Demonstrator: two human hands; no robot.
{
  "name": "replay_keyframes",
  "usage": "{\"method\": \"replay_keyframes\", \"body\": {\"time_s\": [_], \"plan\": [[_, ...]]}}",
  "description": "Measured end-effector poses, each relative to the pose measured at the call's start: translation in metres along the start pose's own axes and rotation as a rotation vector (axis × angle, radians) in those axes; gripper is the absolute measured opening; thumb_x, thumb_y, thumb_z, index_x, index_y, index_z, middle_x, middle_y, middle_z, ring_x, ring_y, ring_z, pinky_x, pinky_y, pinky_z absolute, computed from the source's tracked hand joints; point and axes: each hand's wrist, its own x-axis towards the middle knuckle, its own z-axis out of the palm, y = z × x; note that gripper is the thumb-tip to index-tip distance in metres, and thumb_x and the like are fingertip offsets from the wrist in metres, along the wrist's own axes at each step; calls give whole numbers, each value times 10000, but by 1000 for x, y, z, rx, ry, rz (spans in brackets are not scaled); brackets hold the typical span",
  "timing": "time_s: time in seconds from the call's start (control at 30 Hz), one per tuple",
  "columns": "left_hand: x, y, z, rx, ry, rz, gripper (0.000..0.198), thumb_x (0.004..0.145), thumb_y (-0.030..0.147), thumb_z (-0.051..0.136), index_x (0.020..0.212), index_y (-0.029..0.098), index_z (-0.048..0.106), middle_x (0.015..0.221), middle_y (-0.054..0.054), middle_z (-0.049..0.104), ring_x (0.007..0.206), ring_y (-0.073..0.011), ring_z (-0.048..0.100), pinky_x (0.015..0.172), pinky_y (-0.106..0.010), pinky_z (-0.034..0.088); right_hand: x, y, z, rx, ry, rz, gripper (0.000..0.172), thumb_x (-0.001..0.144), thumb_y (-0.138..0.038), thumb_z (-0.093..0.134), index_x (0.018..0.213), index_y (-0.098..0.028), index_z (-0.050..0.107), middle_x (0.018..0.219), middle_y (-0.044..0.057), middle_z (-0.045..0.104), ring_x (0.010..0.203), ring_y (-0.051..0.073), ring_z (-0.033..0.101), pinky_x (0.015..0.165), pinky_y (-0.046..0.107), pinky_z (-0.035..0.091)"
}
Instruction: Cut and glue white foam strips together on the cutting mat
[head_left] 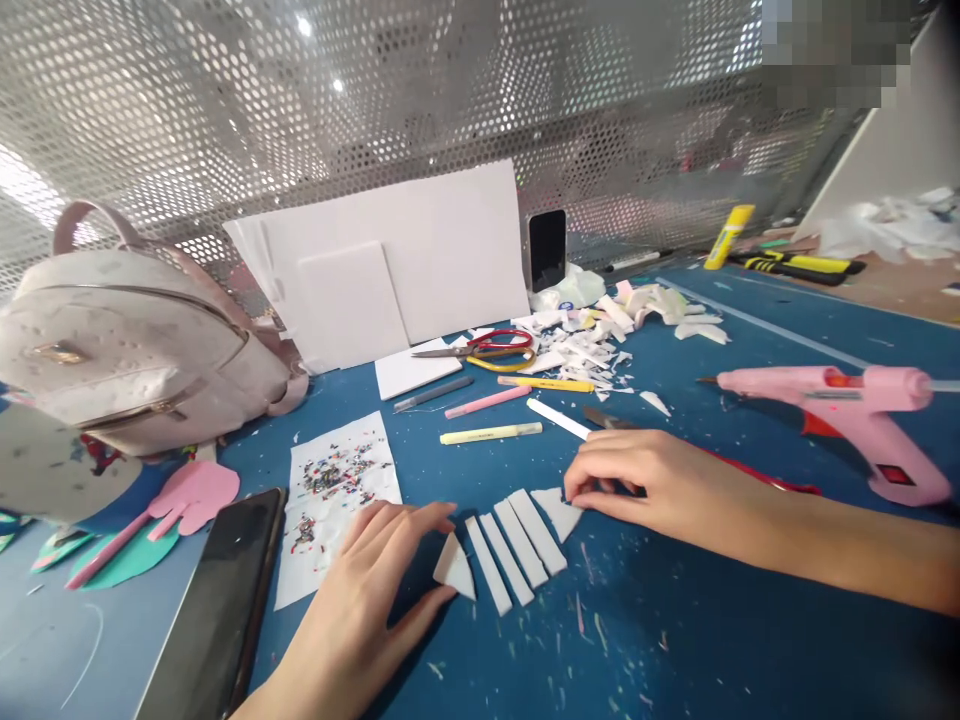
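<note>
My left hand [379,575] has its thumb and forefinger at two edges of a small wedge-shaped white foam piece [454,570] lying on the blue table. Beside it, several narrow white foam strips [517,545] lie side by side, slanting. At their right end is a second wedge-shaped foam piece, the right wedge [556,512], its edge pinched by the closed fingers of my right hand [630,475]. Partly hidden beneath my right hand and forearm lies a tool with red handles [765,472]. A white marker [559,418] lies just beyond that hand.
A pink glue gun [847,395] lies at right. Red-and-yellow-handled scissors [495,348], markers [491,434] and white scraps [585,345] lie farther back. On the left are a speckled paper sheet [341,490], a dark phone [217,600] and a backpack [142,340]. White boards [450,250] stand behind.
</note>
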Motion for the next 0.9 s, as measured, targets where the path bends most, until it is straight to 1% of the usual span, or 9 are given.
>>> {"method": "replay_keyframes", "body": {"time_s": [0.17,0.3,0.4,0.47,0.57,0.63,0.73,0.83,0.9], "plan": [[-4,-2,2,14,18,-25,480,1001,269,570,1451,355,425,1254,-23,708,1114,-234,672,1013,-401,532,-2,8,0,-9,10,-27,211,1032,-374,577,925,-257,717,883,17,744,811,173,682,821,337,495],[-5,-1,2,10,35,-36,441,1000,286,577,1422,352,464,1247,-27,713,1094,-241,680,1001,-392,541,-4,11,0,-19,12,-37,236,1042,-385,566,918,-257,720,861,5,734,791,167,682,824,337,495],[-5,1,3,1,44,-62,399,1007,298,560,1396,348,487,1252,-19,709,1115,-231,671,998,-365,538,-4,12,0,-25,16,-36,235,1042,-391,570,916,-255,714,855,-1,727,781,165,681,865,346,493],[-5,2,3,-2,50,-68,418,1002,312,559,1411,352,478,1256,-21,710,1123,-237,672,1002,-375,538,-4,13,0,-27,20,-40,234,1044,-388,567,916,-253,710,853,-1,725,775,163,678,867,347,493],[-5,4,4,36,74,-119,557,941,400,653,1454,340,444,1300,-56,695,1156,-287,666,980,-432,553,-4,14,1,-24,25,-45,219,1038,-371,576,920,-252,717,857,6,729,778,166,677,816,333,496],[-6,5,7,69,80,-136,743,870,495,736,1505,328,387,1340,-85,675,1182,-323,658,965,-466,561,-5,14,1,-16,34,-43,207,1031,-362,586,922,-255,726,859,9,732,781,167,676,788,323,499],[-5,8,13,97,69,-110,986,807,592,783,1590,304,258,1343,-120,665,1191,-349,652,971,-504,557,-5,14,1,-10,42,-44,202,1027,-356,590,926,-256,734,859,12,730,784,166,677,780,318,500],[-2,13,20,127,81,-109,1089,786,637,782,1625,265,195,1298,-150,660,1155,-364,647,946,-519,552,-5,13,1,-18,45,-55,211,1031,-361,585,921,-253,729,859,11,723,795,169,674,787,323,493],[2,18,23,144,81,-107,1151,772,683,770,1638,236,158,1298,-168,638,1147,-371,631,962,-528,530,-5,13,1,-20,38,-60,215,1037,-363,579,917,-250,718,864,8,717,805,167,667,786,321,485]]}}
